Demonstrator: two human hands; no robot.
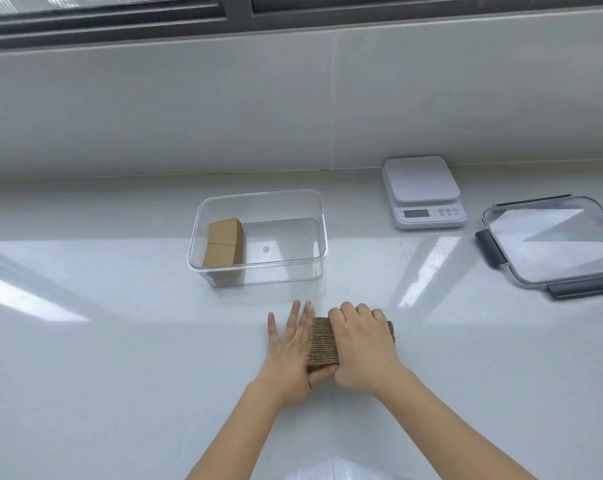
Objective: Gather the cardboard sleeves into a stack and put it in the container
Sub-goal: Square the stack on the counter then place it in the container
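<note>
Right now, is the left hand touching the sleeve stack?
Touching. Head view: left hand lies flat against the sleeve stack end, thumb under its near edge.

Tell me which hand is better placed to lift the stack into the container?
Probably the right hand: it is curled over the stack of sleeves. The left hand lies flat against its end. The container is open.

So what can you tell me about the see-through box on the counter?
The clear container looks like hard plastic, rectangular with rounded corners and a thick rim. It stands upright and open on the white counter, beyond both hands, touched by neither. Inside, against its left wall, stands a stack of brown cardboard sleeves; the rest is bare.
</note>
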